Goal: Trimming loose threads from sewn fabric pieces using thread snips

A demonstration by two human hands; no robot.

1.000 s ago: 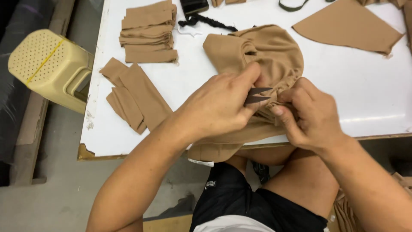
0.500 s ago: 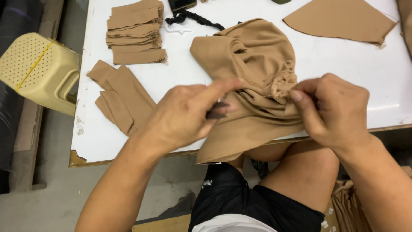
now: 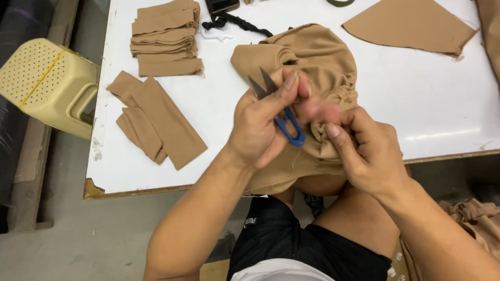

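My left hand holds small thread snips with a blue handle, the two blades pointing up and apart. My right hand pinches the gathered edge of a tan fabric piece that lies on the white table and hangs over its near edge onto my lap. The two hands touch at the fingertips over the gathered seam.
A stack of folded tan pieces sits at the back left, with flat tan strips nearer. A flat tan panel lies at the back right. A black cord lies behind the fabric. A yellow plastic stool stands left of the table.
My left hand has turned and lifted, so the snips now show with blades up. The right hand has moved in to the gathered seam, close against the left.
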